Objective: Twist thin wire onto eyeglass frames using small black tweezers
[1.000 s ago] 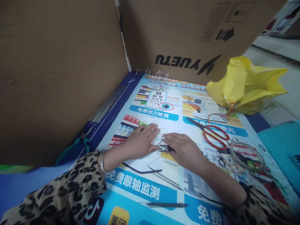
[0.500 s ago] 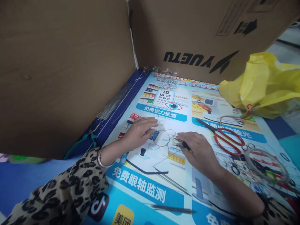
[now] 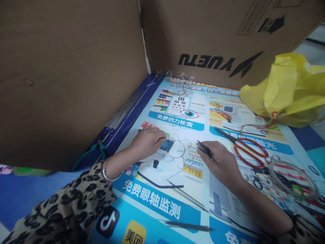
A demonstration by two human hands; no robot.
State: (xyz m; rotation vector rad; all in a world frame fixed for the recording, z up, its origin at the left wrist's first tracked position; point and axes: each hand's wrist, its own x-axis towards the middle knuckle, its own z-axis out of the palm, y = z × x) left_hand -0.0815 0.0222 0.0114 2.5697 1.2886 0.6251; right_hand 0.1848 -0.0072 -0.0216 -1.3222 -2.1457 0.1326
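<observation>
Left hand (image 3: 148,143) loosely curled, palm down.

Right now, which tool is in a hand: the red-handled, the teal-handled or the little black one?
The little black tool, in the right hand. The red-handled scissors lie on the poster, and the teal-handled tool lies beside the cardboard.

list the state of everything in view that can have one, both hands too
left hand: fingers curled, contents unclear
right hand: closed around small cutters
small cutters: tips apart
wire flower: lying on the poster, loops spread
orange-handled scissors: lying down, blades look closed
teal-handled pliers: handles spread, jaws unclear
wire coil: wound
yellow wrapping: crumpled
cardboard: upright
</observation>
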